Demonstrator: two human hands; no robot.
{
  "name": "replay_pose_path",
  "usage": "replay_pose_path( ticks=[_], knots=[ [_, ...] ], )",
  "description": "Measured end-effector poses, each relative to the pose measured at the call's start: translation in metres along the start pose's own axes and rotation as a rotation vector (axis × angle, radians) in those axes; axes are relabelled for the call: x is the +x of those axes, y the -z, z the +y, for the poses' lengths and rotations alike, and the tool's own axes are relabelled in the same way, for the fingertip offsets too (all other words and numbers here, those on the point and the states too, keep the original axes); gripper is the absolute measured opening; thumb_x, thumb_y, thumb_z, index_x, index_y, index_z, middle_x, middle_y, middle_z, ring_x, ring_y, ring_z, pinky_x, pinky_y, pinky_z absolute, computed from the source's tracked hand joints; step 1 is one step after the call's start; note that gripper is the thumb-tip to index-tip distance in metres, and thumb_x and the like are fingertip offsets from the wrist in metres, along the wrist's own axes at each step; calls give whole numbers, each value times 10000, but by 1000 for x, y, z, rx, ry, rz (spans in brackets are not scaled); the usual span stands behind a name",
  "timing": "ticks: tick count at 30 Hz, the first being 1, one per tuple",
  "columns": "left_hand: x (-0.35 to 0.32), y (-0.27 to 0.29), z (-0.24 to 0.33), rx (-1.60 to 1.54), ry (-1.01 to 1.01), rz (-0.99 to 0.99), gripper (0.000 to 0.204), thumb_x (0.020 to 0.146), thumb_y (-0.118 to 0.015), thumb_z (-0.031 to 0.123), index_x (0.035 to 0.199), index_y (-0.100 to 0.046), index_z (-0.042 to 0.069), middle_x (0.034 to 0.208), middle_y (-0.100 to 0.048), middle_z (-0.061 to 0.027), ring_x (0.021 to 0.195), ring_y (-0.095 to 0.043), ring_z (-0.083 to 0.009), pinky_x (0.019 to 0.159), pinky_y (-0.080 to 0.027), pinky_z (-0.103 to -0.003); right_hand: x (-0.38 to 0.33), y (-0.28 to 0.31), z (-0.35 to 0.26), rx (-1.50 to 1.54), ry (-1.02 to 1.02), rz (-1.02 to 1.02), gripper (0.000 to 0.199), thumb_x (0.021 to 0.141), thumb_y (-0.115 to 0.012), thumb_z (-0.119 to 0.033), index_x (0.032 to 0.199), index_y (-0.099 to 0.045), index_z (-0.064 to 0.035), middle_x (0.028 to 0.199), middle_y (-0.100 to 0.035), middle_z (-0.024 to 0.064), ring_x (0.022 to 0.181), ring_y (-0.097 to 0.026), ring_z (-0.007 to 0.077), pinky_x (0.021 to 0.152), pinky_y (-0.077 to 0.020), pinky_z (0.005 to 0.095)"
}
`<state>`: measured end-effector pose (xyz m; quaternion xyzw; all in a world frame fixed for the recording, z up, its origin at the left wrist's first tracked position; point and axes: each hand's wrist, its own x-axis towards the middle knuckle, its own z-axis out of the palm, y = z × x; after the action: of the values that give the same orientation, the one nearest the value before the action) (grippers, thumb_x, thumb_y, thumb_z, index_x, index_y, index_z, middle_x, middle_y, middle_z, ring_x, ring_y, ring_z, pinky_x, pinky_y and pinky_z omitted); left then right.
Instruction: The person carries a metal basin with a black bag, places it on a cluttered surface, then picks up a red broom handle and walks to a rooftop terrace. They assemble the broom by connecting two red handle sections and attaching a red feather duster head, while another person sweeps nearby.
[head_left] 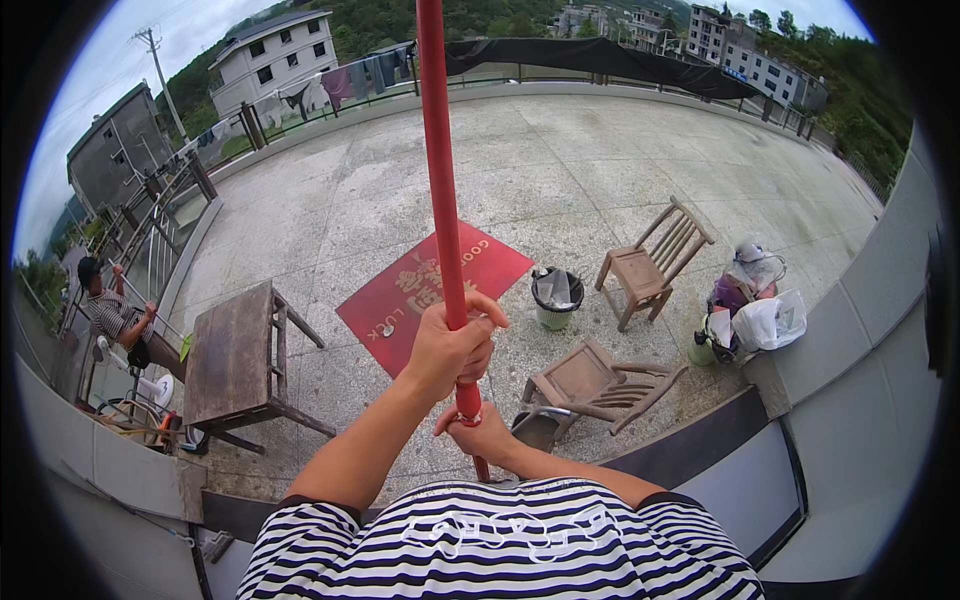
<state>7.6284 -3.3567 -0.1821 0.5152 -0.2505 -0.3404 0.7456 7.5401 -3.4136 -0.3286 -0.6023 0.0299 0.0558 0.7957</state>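
Observation:
A long red pole [440,150] stands nearly upright in front of me and runs out past the top edge of the picture. My left hand [447,348] is wrapped round it, the higher of the two. Just below, my right hand [484,434] is closed round the pole near a collar-like joint. The pole's lower end is mostly hidden by my hands and shirt. Behind the pole, a red mat [390,300] with gold lettering lies on the floor.
A wooden table [230,350] stands at left, with a person [125,310] holding a stick beyond it. Two wooden chairs [640,268], a bin [552,312] and white bags [770,320] are at right. Laundry [360,78] and dark netting [600,60] hang along the far railing.

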Motion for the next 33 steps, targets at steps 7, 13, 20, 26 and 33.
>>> replay_pose_path(
  ticks=[7,13,20,26,33],
  knots=[
    [43,38,-54,-547,91,-1186,292,853,-543,39,1097,-612,-106,528,-490,-76,436,-473,-151,403,-395,-282,13,36,-28,7,-265,-754,350,844,-643,-159,1133,-602,35,615,-483,-39,530,-454,47,494,-332,186],
    [26,39,-45,560,-293,-427,300,903,-579,271,1021,-655,6,872,-620,-106,879,-598,-205,784,-467,-310,-19,84,-104,-248,328,26,693,880,-598,-499,1325,-417,1,1173,-538,100,1101,-510,165,954,-403,331],
    [-24,26,-61,635,-161,-390,702,849,-661,279,1404,-336,-4,973,-645,-161,870,-653,-263,807,-522,-359,-15,22,-128,57,402,447,417,1009,-357,-420,997,-498,-28,804,-538,47,699,-541,107,621,-453,236],
    [-50,13,-185,347,134,-71,475,862,-658,174,1259,-453,14,922,-633,-84,824,-605,-136,755,-488,-284,-5,22,-119,180,363,582,442,985,-392,-478,915,-495,-54,694,-482,8,582,-466,82,528,-393,214],
    [-48,-8,-211,389,-136,255,189,836,-617,99,1004,-572,24,760,-588,-40,669,-521,-105,637,-452,-276,14,11,-140,160,408,596,512,924,-445,-581,734,-378,-110,553,-306,-51,407,-256,41,368,-214,214]
  ],
)
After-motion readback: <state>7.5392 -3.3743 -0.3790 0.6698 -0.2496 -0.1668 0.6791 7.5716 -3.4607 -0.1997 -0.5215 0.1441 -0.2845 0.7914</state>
